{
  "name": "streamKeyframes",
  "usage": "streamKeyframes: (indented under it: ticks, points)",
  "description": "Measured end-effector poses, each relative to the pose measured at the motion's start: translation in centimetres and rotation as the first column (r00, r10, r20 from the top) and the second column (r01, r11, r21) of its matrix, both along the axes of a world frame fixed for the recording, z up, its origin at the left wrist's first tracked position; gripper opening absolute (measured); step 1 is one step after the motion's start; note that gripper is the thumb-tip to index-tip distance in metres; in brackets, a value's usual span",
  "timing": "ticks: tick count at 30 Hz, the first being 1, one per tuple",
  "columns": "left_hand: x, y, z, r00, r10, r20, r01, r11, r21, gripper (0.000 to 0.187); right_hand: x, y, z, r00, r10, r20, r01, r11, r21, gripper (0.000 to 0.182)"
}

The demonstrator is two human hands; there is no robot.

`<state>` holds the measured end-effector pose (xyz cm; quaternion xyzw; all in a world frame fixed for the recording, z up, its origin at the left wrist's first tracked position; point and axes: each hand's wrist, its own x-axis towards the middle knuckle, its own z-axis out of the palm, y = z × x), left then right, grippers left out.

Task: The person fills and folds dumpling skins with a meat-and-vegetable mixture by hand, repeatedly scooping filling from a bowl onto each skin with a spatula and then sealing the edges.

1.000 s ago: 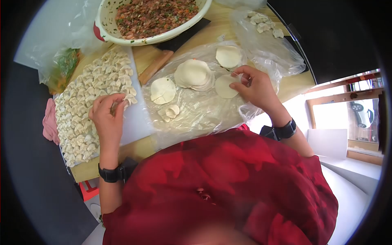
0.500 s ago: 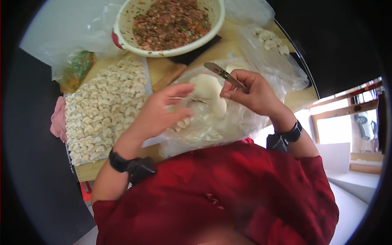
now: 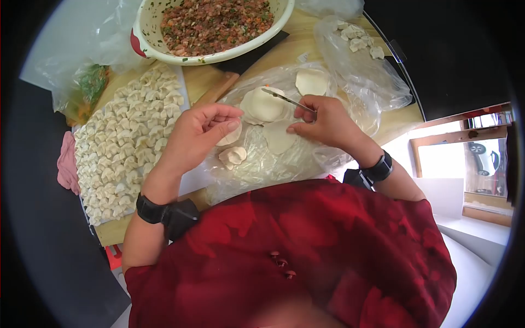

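The right hand (image 3: 322, 121) pinches a thin metal spatula (image 3: 287, 99) between thumb and forefinger, its flat blade pointing left over a stack of round white dough wrappers (image 3: 263, 105). The same hand's lower fingers (image 3: 292, 130) rest on the edge of a single pale round dough wrapper (image 3: 279, 138), which lies flat on a crinkled clear plastic sheet (image 3: 257, 164) just below the stack.

The left hand (image 3: 199, 134) is held palm up over the plastic sheet, fingers loosely curled and partly open; another wrapper (image 3: 231, 136) shows under the fingertips, though whether the hand actually grips it or only covers it is hard to tell from this angle. Just below that hand sit a few small folded scraps of dough (image 3: 232, 157).

Another single round wrapper (image 3: 311, 81) lies beyond the stack, farther from the person. To the left, a white board (image 3: 183, 175) carries tightly packed rows of finished folded dumplings (image 3: 126, 136). A wooden rolling pin (image 3: 216, 90) lies between the board and the plastic sheet. At the far edge of the wooden surface (image 3: 394, 117) stands a large cream enamel bowl (image 3: 143, 41) filled with minced meat and chopped greens (image 3: 216, 22). A clear plastic bag with a few more dumplings (image 3: 358, 41) lies at the far right, and a bag of green herbs (image 3: 90, 85) at the far left beside a pink cloth (image 3: 65, 164). Both wrists wear black bands, and the person wears a red garment (image 3: 295, 251).
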<state>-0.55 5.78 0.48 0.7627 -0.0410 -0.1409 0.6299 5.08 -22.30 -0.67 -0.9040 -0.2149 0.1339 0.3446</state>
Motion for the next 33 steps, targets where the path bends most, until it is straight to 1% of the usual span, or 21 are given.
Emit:
streamKeyframes:
  ticks: [4,6,7,8,9,11,12,14,15,17,18,19,21,22,24,25,27,28,29,30,33]
  points:
    - [-0.5,-0.2,0.1,0.997,-0.050,-0.057,0.051,0.998,0.020,0.025,0.4,-0.2,-1.2,0.991,0.092,-0.094,-0.079,0.989,0.128,0.021]
    - [-0.5,-0.3,0.3,0.994,-0.065,-0.087,0.068,0.997,0.027,0.024,0.6,0.0,-0.5,0.967,0.127,-0.223,-0.068,0.965,0.252,0.018]
    - [-0.6,-0.4,0.5,0.983,-0.117,-0.140,0.115,0.993,-0.028,0.027,0.8,0.3,-0.1,0.966,0.132,-0.222,-0.074,0.965,0.253,0.018]
    - [-0.7,-0.6,0.6,0.967,-0.172,-0.190,0.158,0.984,-0.086,0.030,1.1,0.5,0.2,0.962,0.134,-0.239,-0.053,0.948,0.315,0.016]
    - [-0.8,-0.8,0.5,0.968,-0.166,-0.185,0.153,0.985,-0.083,0.030,1.3,0.9,0.6,0.958,0.137,-0.252,-0.034,0.926,0.376,0.016]
    - [-1.0,-1.6,0.2,0.937,-0.195,-0.289,0.119,0.958,-0.261,0.043,1.5,1.7,1.8,0.956,0.129,-0.264,-0.014,0.916,0.400,0.014]
    - [-0.9,-2.0,0.2,0.941,-0.189,-0.281,0.116,0.960,-0.256,0.043,1.6,2.3,2.4,0.953,0.119,-0.280,0.011,0.906,0.422,0.013]
    - [-0.7,-2.6,0.2,0.921,-0.161,-0.354,-0.028,0.881,-0.472,0.055,1.5,3.8,3.3,0.951,0.113,-0.289,0.042,0.876,0.480,0.012]
    - [-0.4,-2.8,0.1,0.927,-0.153,-0.343,-0.026,0.884,-0.467,0.055,1.4,4.6,3.7,0.947,0.103,-0.303,0.079,0.843,0.532,0.012]
    - [0.2,-3.0,0.1,0.933,-0.182,-0.311,-0.095,0.708,-0.699,0.060,1.2,5.8,4.0,0.959,0.130,-0.253,0.030,0.839,0.544,0.012]
    - [0.2,-3.5,1.3,0.948,-0.133,-0.290,-0.141,0.640,-0.756,0.054,0.8,6.5,4.4,0.935,0.210,-0.286,0.002,0.804,0.595,0.015]
    - [0.3,-3.6,1.5,0.952,-0.127,-0.280,-0.136,0.643,-0.754,0.054,0.8,7.0,4.6,0.903,0.292,-0.314,-0.023,0.764,0.645,0.020]
    - [0.4,-3.5,1.8,0.965,0.072,-0.254,-0.233,0.683,-0.692,0.045,1.8,7.2,5.1,0.887,0.332,-0.322,-0.056,0.769,0.637,0.025]
    - [0.4,-3.2,1.8,0.966,0.079,-0.245,-0.232,0.684,-0.691,0.045,2.9,7.0,5.9,0.913,0.317,-0.255,-0.092,0.771,0.630,0.026]
    - [0.5,-2.4,1.4,0.930,0.154,-0.333,-0.345,0.672,-0.655,0.038,5.6,6.4,8.1,0.940,0.321,-0.120,-0.190,0.779,0.597,0.028]
    - [0.5,-2.0,1.1,0.932,0.157,-0.326,-0.343,0.673,-0.656,0.038,7.4,6.0,9.2,0.940,0.323,-0.113,-0.196,0.777,0.598,0.028]
    - [0.6,-1.4,0.8,0.886,0.239,-0.397,-0.450,0.648,-0.614,0.036,10.7,5.6,11.0,0.950,0.266,0.161,-0.291,0.944,0.154,0.023]
    - [0.7,-1.3,0.8,0.888,0.239,-0.394,-0.448,0.648,-0.616,0.036,12.1,5.9,11.2,0.950,0.267,0.164,-0.291,0.944,0.153,0.023]
    - [0.8,-1.3,0.9,0.875,0.268,-0.403,-0.475,0.639,-0.605,0.036,13.5,6.3,11.2,0.897,0.277,0.344,-0.264,0.961,-0.086,0.019]
    - [1.0,-1.3,0.9,0.861,0.298,-0.413,-0.502,0.629,-0.593,0.037,14.6,6.7,11.0,0.804,0.321,0.500,-0.181,0.934,-0.309,0.015]
    - [1.5,-1.2,0.8,0.865,0.315,-0.391,-0.501,0.596,-0.628,0.038,16.5,8.9,9.9,0.780,0.329,0.533,-0.111,0.910,-0.399,0.009]
